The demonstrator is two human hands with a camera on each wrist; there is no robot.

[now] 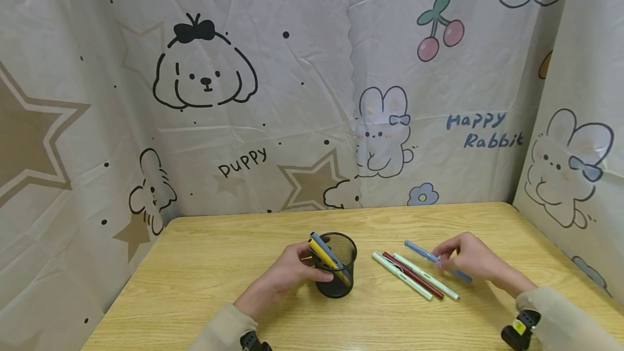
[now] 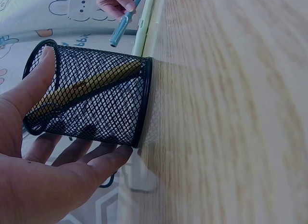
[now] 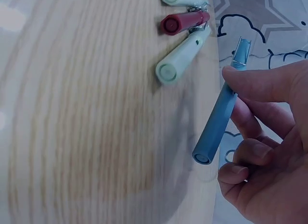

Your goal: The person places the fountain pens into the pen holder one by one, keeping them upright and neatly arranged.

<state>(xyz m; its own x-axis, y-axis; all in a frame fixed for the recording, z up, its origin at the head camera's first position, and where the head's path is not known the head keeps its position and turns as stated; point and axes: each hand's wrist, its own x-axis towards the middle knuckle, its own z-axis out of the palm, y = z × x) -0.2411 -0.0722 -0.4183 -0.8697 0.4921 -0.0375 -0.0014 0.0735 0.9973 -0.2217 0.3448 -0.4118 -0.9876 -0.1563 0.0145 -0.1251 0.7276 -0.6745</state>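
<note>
My left hand (image 1: pixel 288 270) grips a black mesh pen cup (image 1: pixel 345 278) standing on the table, thumb over its rim and fingers round its far side. Inside the cup lean a yellow pen (image 1: pixel 319 253) and a blue-grey pen (image 1: pixel 325 247). Between thumb and fingers my right hand (image 1: pixel 470 256) pinches a light blue pen (image 3: pixel 219 120), which is held above the table. Just left of that hand lie two pale green pens (image 1: pixel 407 278) with a dark red pen (image 1: pixel 414 275) between them, all slanting the same way.
The wooden table (image 1: pixel 219 264) meets a hanging cloth (image 1: pixel 302 96) printed with cartoon animals at its back edge. More of this cloth hangs along the left and right sides. Dark wrist cameras sit on both sleeves.
</note>
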